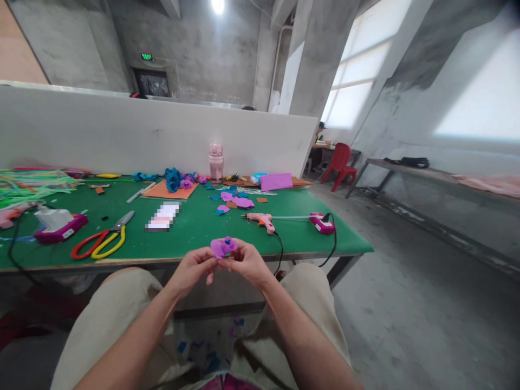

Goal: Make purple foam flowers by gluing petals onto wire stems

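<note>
A purple paper flower (220,249) with a dark blue centre is held between my two hands, just above the table's front edge. My left hand (197,267) pinches its left side between thumb and fingers. On the opposite side, my right hand (246,263) has its fingers closed on the petals. A pink glue gun (262,221) lies on the green table beyond my right hand, with a glue stick out of its back. Cut purple petals (242,202) and blue pieces are scattered farther back. Red-and-yellow-handled scissors (106,237) rest to the left.
Power strips (324,223) with cables lie at the table's right and left. Finished blue flowers (174,180) sit on an orange sheet (152,190). A pink bottle (216,161) stands by the white partition (162,127). Colourful stems (36,187) are piled left; a red chair (341,165) stands beyond.
</note>
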Available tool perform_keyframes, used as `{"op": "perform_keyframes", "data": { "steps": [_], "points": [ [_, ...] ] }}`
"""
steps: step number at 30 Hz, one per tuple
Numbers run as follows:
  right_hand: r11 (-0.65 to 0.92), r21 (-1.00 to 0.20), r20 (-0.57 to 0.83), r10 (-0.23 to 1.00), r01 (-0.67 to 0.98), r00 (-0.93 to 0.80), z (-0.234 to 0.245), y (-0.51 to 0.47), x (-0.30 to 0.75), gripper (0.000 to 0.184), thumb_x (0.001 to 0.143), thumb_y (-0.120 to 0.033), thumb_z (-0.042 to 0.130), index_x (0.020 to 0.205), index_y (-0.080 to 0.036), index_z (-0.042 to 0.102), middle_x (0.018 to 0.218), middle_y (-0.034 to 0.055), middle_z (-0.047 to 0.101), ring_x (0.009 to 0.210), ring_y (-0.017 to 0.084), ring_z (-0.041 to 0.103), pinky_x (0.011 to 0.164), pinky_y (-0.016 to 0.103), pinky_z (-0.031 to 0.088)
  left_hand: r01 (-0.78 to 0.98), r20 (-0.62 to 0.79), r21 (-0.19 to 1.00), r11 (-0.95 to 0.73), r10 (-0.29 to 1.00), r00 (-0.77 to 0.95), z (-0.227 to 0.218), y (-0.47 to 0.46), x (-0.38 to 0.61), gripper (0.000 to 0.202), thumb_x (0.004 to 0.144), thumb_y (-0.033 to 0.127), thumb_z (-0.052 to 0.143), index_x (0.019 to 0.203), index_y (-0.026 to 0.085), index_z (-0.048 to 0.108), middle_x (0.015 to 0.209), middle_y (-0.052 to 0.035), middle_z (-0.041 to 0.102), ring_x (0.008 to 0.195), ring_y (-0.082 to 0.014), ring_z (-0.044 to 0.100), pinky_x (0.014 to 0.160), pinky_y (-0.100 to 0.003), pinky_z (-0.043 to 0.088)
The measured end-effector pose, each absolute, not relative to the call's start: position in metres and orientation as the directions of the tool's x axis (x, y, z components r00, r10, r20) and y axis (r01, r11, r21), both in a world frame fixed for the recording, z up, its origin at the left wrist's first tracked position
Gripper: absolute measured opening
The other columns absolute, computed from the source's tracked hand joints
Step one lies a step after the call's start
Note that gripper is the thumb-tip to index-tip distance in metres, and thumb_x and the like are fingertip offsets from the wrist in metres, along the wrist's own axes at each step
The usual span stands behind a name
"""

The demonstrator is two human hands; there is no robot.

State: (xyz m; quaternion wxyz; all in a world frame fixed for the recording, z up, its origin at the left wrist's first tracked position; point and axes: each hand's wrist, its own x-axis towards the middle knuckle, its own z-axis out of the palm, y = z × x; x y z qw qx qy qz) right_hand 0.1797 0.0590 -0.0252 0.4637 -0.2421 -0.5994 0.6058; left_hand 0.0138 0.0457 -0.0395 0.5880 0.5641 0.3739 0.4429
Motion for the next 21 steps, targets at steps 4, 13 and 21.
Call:
{"op": "perform_keyframes", "data": {
  "steps": [4, 13, 21],
  "points": [
    [0.262, -0.946, 0.318, 0.866, -0.193, -0.386, -0.028, 0.060, 0.180, 0.034, 0.068, -0.026, 0.068, 0.101, -0.019, 0.062, 0.070, -0.0015, 0.061, 0.050, 0.007, 0.047, 0.048, 0.021, 0.040, -0.024, 0.161, 0.987, -0.160, 0.954, 0.252, -0.035, 0.045, 0.016, 0.020, 0.076, 0.034, 0.062, 0.078, 0.014, 0.059, 0.066, 0.0007, 0.064, 0.040, -0.0054, 0.050, 0.044, -0.019, 0.040],
    [0.472, -0.881, 0.447, 0.845, 0.018, -0.295, -0.031, 0.056, 0.179, 0.048, 0.072, -0.018, 0.060, 0.118, -0.024, 0.054, 0.094, 0.0006, 0.065, 0.054, 0.007, 0.044, 0.050, 0.020, 0.037, -0.049, 0.179, 0.984, -0.173, 0.959, 0.218, -0.038, 0.042, 0.023, 0.023, 0.074, 0.035, 0.065, 0.080, 0.014, 0.062, 0.055, 0.0002, 0.062, 0.047, -0.0109, 0.055, 0.049, -0.022, 0.045],
    [0.290, -0.923, 0.365, 0.869, -0.253, -0.334, -0.023, 0.060, 0.187, 0.050, 0.072, -0.038, 0.066, 0.118, -0.026, 0.051, 0.114, 0.0056, 0.057, 0.062, 0.007, 0.051, 0.051, 0.020, 0.041, 0.099, 0.333, 0.937, -0.336, 0.942, 0.045, -0.035, 0.043, 0.015, 0.020, 0.073, 0.034, 0.065, 0.082, 0.016, 0.067, 0.065, -0.0012, 0.068, 0.058, -0.0143, 0.061, 0.059, -0.025, 0.049]
  ]
}}
